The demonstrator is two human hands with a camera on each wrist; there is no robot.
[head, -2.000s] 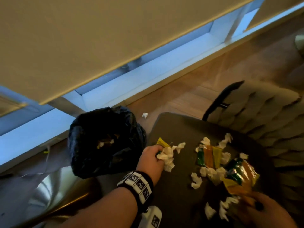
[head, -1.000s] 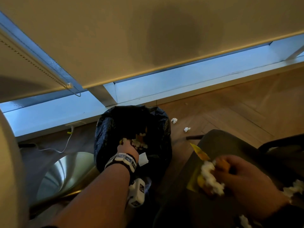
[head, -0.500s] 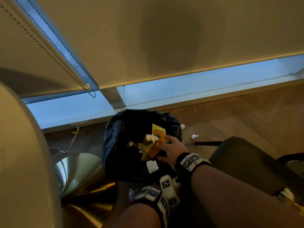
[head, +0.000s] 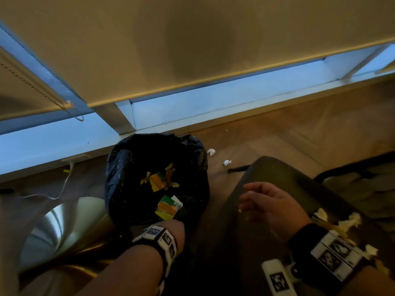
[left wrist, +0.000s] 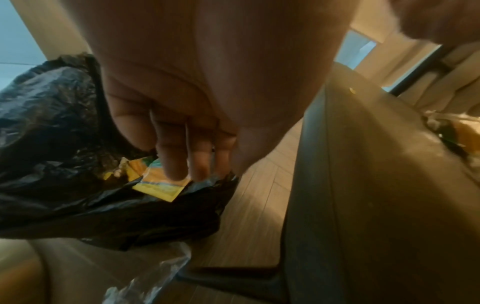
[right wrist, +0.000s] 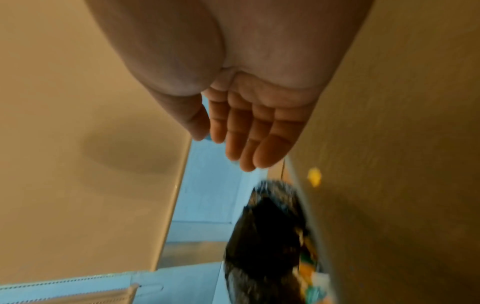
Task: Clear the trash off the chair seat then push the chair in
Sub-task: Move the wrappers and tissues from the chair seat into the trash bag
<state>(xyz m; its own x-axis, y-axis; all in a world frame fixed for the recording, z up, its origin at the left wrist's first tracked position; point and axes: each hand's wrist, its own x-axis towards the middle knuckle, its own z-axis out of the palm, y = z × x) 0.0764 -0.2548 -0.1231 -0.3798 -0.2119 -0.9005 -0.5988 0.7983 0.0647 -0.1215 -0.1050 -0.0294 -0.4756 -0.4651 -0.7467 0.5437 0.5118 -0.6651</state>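
The dark chair seat (head: 269, 171) fills the lower right. Crumpled white paper scraps (head: 350, 221) and wrapper bits lie on its right part, beside my right wrist. My right hand (head: 265, 201) hovers over the seat's left part with relaxed fingers and an empty palm (right wrist: 254, 123). A tiny yellow crumb (right wrist: 314, 176) sits on the seat near it. The black trash bag (head: 128, 167) stands left of the chair, with orange-green wrappers (head: 168, 207) inside. My left hand (left wrist: 205, 174) is at the bag's near rim and seems to pinch it; the head view hides its fingers.
Two white paper balls (head: 211, 151) (head: 227, 162) lie on the wooden floor beyond the bag. A brass table base (head: 64, 231) and a white cable (head: 64, 184) are to the left. The chair's backrest (head: 363, 184) stands at the right, with the window wall behind.
My right hand has let a bunch of wrappers and paper fall into the bag and drawn back over the seat, empty. My left hand stays at the bag's near rim.
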